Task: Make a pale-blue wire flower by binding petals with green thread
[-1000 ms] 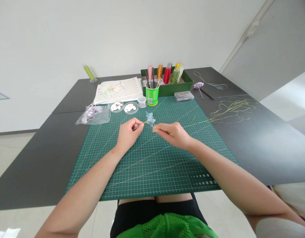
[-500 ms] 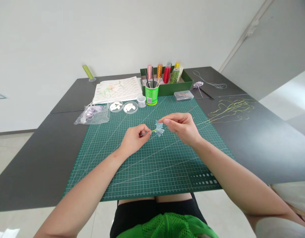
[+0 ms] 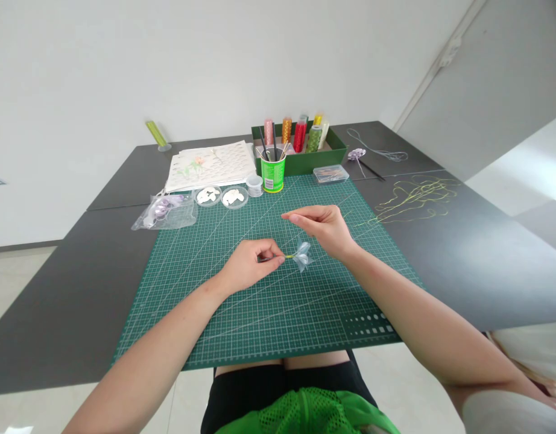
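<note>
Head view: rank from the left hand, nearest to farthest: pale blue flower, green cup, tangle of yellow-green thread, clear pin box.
From the left hand:
1. Pale blue flower, its stem pinched in the fingertips, just to the right.
2. Green cup, straight behind, at the far edge of the cutting mat.
3. Clear pin box, far right of the cup.
4. Tangle of yellow-green thread, off the mat on the right.

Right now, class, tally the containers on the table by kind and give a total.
Green cup: 1
Green box: 1
Round dishes: 2
Small round tub: 1
Flat clear case: 1
Plastic bag: 1
Total: 7
</note>
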Action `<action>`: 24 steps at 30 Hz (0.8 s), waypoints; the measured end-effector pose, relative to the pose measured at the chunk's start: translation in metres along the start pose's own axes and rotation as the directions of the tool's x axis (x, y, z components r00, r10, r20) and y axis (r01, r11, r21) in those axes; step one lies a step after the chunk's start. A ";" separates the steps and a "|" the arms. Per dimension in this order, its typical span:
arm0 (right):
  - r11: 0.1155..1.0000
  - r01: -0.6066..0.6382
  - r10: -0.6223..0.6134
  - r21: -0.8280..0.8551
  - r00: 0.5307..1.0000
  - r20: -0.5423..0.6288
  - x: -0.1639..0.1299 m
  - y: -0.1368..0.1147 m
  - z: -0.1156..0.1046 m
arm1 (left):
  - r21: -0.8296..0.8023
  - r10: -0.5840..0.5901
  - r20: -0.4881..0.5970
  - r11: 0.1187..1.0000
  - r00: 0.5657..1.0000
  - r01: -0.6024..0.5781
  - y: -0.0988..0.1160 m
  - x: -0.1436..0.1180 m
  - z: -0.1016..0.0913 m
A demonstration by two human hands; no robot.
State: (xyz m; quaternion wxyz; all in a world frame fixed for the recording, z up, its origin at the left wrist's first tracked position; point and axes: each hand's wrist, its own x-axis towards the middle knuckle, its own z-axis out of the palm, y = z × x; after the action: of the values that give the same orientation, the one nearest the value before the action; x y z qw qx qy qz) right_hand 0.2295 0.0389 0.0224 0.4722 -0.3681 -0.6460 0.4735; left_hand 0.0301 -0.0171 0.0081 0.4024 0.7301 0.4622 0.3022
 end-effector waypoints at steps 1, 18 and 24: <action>1.000 0.001 -0.001 -0.009 1.000 0.001 0.001 0.002 0.000 | -0.009 0.002 0.005 1.000 1.000 -0.002 0.002 -0.001 0.000; 0.991 0.026 -0.010 -0.130 0.992 0.122 0.009 0.027 -0.001 | -0.168 0.042 -0.015 0.985 0.999 -0.044 0.006 -0.002 -0.002; 0.989 -0.022 0.043 -0.147 0.988 0.147 0.011 0.032 -0.004 | -0.126 0.077 -0.186 0.987 0.980 -0.101 0.004 -0.002 -0.003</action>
State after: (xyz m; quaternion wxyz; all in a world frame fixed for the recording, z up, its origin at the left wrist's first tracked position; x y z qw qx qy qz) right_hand 0.2311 0.0595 -0.0046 0.3867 -0.3754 -0.7061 0.4593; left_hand 0.0287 -0.0186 0.0128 0.3935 0.6908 0.4420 0.4154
